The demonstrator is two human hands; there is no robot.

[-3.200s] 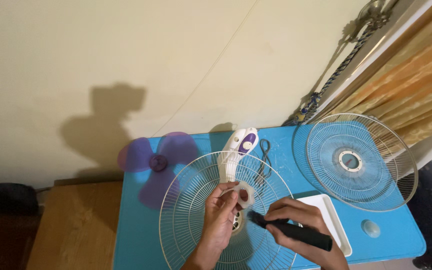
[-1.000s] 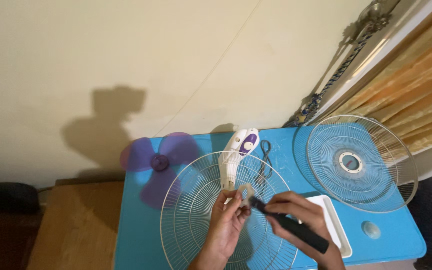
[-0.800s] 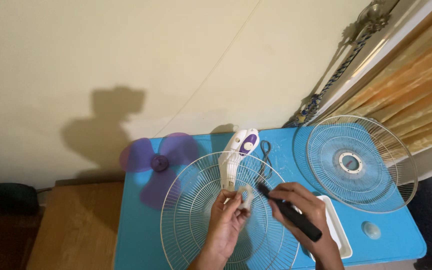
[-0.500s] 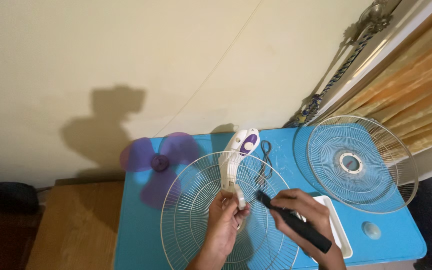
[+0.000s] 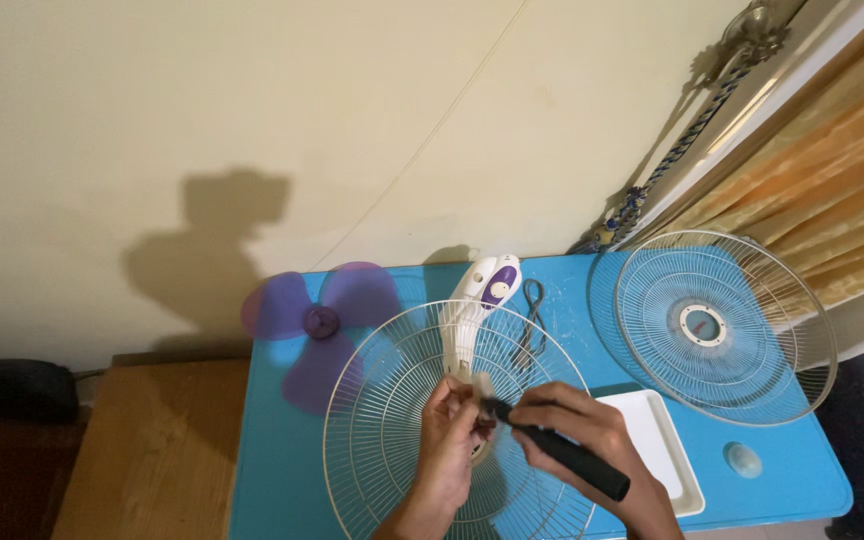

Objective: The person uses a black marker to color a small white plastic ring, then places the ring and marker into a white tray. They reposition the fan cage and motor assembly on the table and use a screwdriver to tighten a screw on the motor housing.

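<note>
**Black tool tip meets the hub of the wire guard**

Black and slim, the screwdriver (image 5: 562, 458) lies with its long axis running from lower right up to upper left, so its tip points at the middle of the wire fan guard (image 5: 382, 420), where the white fan body (image 5: 467, 325) passes through. The right hand (image 5: 572, 430) is wrapped around the upper part of the handle, fingers closed on it, while the butt end sticks out past the wrist toward the white tray (image 5: 657, 445). The tip sits just left of those fingers, at the hub.

On the other side of the hub, the left hand (image 5: 449, 440) comes up from below, its fingers curled in around a small part at the guard's centre; what exactly they pinch is too small and shaded to tell. The two hands nearly touch, with the tool tip between them. Both are about equally near the hub, the left from below and the right from the side.

The guard lies flat on the blue desk (image 5: 262, 470). Behind it to the left rests a purple fan blade (image 5: 317, 320), partly over the desk edge. A second wire guard (image 5: 717, 325) sits well apart at the right, and a thin loop of dark cord (image 5: 532, 300) lies beside the fan body's purple-and-white head.
</note>
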